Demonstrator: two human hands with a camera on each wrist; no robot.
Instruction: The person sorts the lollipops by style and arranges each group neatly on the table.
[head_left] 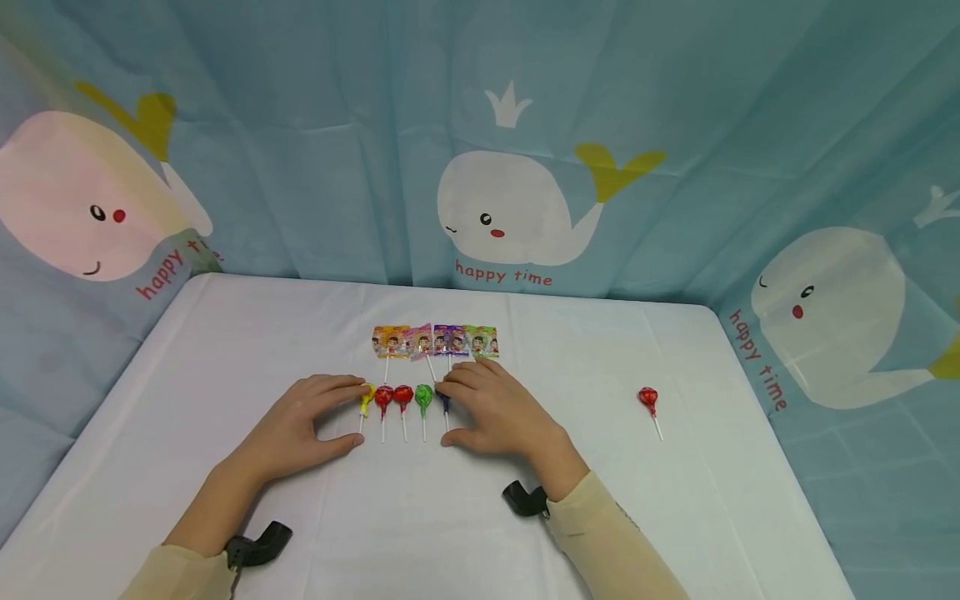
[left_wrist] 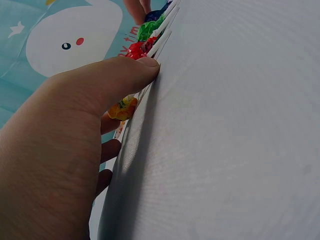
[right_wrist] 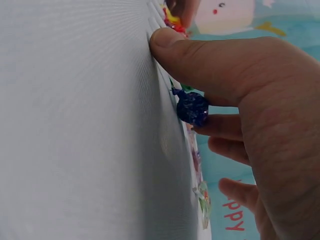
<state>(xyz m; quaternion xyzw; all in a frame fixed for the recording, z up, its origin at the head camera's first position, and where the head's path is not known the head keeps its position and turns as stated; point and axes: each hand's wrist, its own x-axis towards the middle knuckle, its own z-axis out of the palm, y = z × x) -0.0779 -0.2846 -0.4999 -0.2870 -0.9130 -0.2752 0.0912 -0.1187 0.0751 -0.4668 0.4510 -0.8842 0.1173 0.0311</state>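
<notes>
Two spread hands, left hand [head_left: 311,421] and right hand [head_left: 495,410], press inward against a row of lollipops [head_left: 403,400] on the table [head_left: 225,350].

Staged recording booth rather than a lived-in room: a white-covered table [head_left: 225,350] enclosed on three sides by whale-print "happy time" curtain [head_left: 300,125].

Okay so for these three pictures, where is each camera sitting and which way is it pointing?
Head: worn high, facing forward and down at the table; shows left hand, right hand, both sleeves.
Left wrist: low behind the left hand, looking along the lollipop row.
Right wrist: low behind the right hand, facing back along the row.
Shared: the blue lollipop shows in both wrist views.
</notes>
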